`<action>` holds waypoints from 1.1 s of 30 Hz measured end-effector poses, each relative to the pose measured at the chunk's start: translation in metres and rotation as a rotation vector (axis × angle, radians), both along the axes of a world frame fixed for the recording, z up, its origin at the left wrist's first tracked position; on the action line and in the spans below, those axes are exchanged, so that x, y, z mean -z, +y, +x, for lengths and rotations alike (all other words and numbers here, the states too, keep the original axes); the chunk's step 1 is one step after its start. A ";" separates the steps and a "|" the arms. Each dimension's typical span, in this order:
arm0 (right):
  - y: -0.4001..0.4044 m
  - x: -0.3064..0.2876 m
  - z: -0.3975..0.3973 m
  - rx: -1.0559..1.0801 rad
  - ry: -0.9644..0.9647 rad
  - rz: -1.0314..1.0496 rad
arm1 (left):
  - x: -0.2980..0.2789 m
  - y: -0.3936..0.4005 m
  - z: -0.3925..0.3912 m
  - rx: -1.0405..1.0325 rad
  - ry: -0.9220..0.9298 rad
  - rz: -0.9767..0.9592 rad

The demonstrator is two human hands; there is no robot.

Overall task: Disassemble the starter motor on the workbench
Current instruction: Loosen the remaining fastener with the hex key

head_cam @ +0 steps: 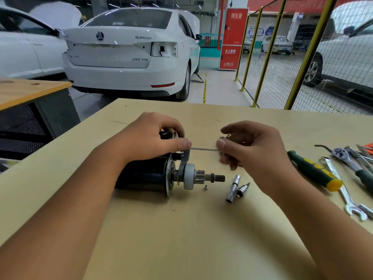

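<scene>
The black starter motor (144,175) lies on its side on the wooden workbench (181,229), its pinion gear and shaft (210,177) pointing right. My left hand (153,138) grips the upper part of the motor, the solenoid mostly hidden under it, thumb near the shift fork (184,161). A thin long metal bolt (203,149) runs level between both hands. My right hand (250,146) pinches its right end between thumb and fingers.
Two sockets (235,187) and a small screw (205,187) lie just right of the shaft. A green-yellow screwdriver (313,170), a wrench (343,190) and a ratchet (349,158) lie at the right. A small metal part (224,137) sits behind my right hand. White cars stand beyond the bench.
</scene>
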State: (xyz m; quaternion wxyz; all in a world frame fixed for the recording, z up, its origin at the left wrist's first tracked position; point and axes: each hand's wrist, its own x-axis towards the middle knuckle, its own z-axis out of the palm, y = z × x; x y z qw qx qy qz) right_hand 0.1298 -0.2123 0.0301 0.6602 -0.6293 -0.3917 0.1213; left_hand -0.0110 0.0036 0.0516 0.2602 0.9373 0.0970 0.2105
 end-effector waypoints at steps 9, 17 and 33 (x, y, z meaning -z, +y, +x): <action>-0.003 -0.004 0.002 -0.163 0.294 0.003 | -0.003 0.000 -0.002 0.059 0.007 -0.033; -0.005 -0.008 0.003 -0.222 0.488 -0.021 | -0.003 0.000 -0.002 0.059 -0.026 -0.030; -0.009 -0.009 0.006 -0.246 0.464 -0.189 | -0.003 -0.002 -0.004 0.061 -0.043 -0.036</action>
